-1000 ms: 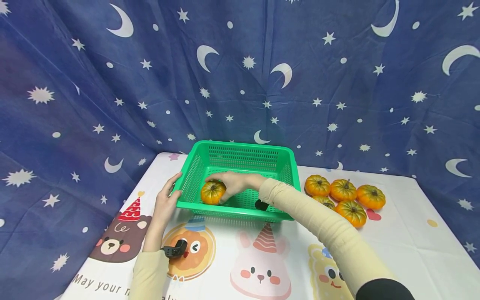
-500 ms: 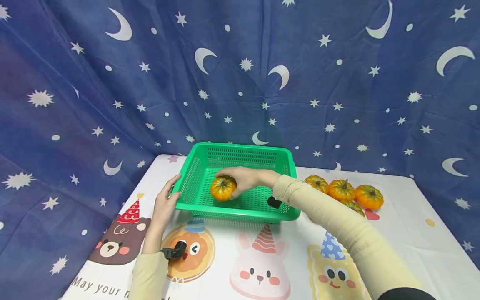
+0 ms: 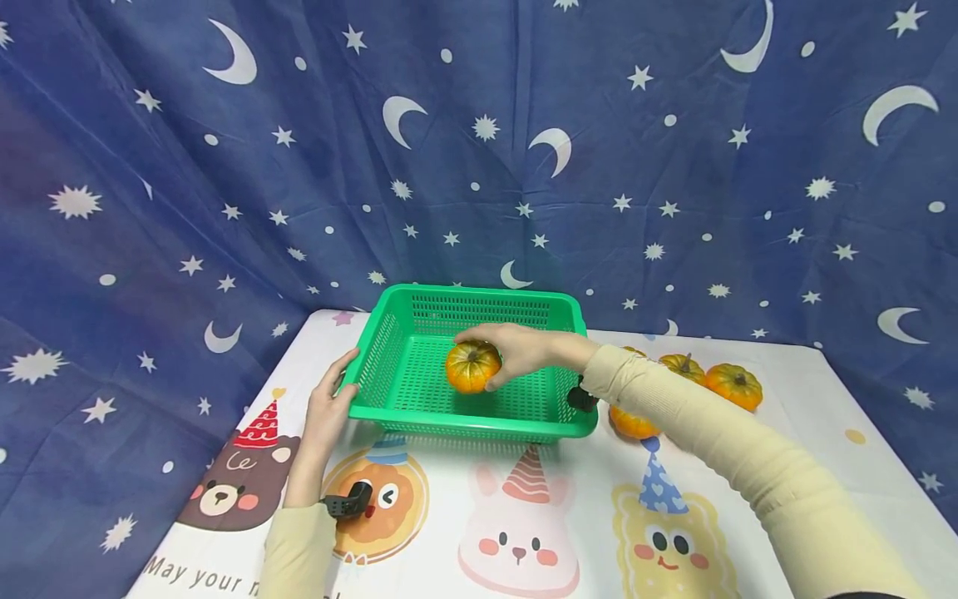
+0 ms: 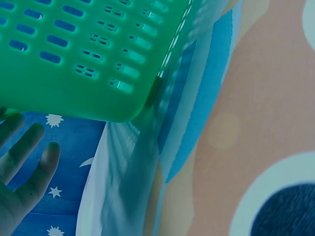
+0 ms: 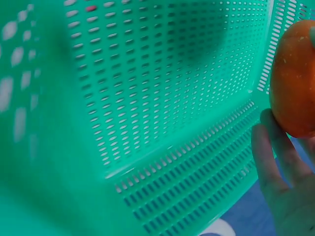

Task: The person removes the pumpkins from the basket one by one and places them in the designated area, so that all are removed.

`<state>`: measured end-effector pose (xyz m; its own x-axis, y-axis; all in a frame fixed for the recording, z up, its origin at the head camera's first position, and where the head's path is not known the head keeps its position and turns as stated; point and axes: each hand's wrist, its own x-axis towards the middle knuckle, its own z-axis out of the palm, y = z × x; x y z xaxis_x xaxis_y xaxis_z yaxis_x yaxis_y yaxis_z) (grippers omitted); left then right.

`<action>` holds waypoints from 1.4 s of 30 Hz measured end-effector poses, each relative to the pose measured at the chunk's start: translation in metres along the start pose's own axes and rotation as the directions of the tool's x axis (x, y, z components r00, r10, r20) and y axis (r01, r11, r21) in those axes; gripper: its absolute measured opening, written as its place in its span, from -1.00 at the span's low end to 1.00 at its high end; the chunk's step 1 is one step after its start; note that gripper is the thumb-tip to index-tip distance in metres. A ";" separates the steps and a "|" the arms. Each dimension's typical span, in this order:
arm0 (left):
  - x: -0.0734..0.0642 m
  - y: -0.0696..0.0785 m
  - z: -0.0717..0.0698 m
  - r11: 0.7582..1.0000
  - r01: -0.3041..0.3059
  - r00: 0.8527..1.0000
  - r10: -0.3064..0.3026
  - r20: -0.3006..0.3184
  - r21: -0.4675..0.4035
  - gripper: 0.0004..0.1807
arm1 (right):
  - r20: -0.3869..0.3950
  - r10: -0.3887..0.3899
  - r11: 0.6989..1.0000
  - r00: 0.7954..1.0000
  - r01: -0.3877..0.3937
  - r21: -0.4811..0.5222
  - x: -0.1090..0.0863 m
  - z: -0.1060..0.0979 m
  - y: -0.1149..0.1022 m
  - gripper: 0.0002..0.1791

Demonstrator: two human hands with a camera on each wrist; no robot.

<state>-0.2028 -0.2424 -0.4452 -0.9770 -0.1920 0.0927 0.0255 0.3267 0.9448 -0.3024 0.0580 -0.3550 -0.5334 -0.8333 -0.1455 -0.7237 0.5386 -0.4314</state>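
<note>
Inside the green plastic basket (image 3: 479, 428), my right hand (image 3: 516, 348) holds a small orange-and-green pumpkin (image 3: 473, 366) between thumb and fingers. In the right wrist view the pumpkin (image 5: 295, 81) appears raised above the perforated basket floor, with fingertips against its underside. At the basket's left side, my left hand (image 3: 328, 408) touches the rim near the front corner. Its fingers (image 4: 42, 172) look spread and fairly straight in the left wrist view, beside the basket wall (image 4: 74, 93); part of the hand lies outside that view.
Several more pumpkins (image 3: 735, 386) sit on the table to the right of the basket, partly hidden by my right forearm (image 3: 696, 424). A white tablecloth (image 3: 793, 466) with cartoon prints covers the table. Behind hangs a dark blue curtain (image 3: 464, 133) with moons and stars.
My right hand has lifted the pumpkin from the basket's left front area and carried it rightward toward the basket's middle. The left hand stays at the rim.
</note>
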 end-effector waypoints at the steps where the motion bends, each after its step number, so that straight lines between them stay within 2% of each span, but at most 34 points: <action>1: 0.000 0.000 0.000 1.000 0.003 1.000 -0.003 0.000 0.002 -0.38 | -0.007 -0.001 1.000 1.000 0.001 0.004 -0.003 -0.001 0.001 -0.08; 14: 0.000 0.000 0.000 1.000 -0.006 1.000 0.006 -0.008 -0.009 -0.39 | -0.118 0.038 0.998 0.992 -0.033 0.045 -0.046 -0.006 0.017 -0.07; 21: 0.000 0.000 -0.001 1.000 -0.006 1.000 0.006 -0.017 0.004 -0.39 | -0.136 0.038 0.995 0.990 -0.025 0.095 -0.066 -0.007 0.024 -0.08; 30: 0.000 0.000 0.000 1.000 -0.004 1.000 0.004 -0.006 0.011 -0.39 | -0.161 0.054 0.993 0.985 -0.037 0.109 -0.093 -0.008 0.029 -0.08; 42: -0.002 0.002 0.002 1.000 0.015 1.000 -0.015 -0.005 0.015 -0.38 | -0.245 0.106 0.992 0.964 -0.086 0.093 -0.131 -0.010 0.038 -0.10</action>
<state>-0.2016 -0.2392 -0.4438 -0.9763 -0.2012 0.0804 0.0078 0.3381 0.9411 -0.2650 0.1887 -0.3434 -0.6980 -0.7154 0.0320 -0.6317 0.5940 -0.4982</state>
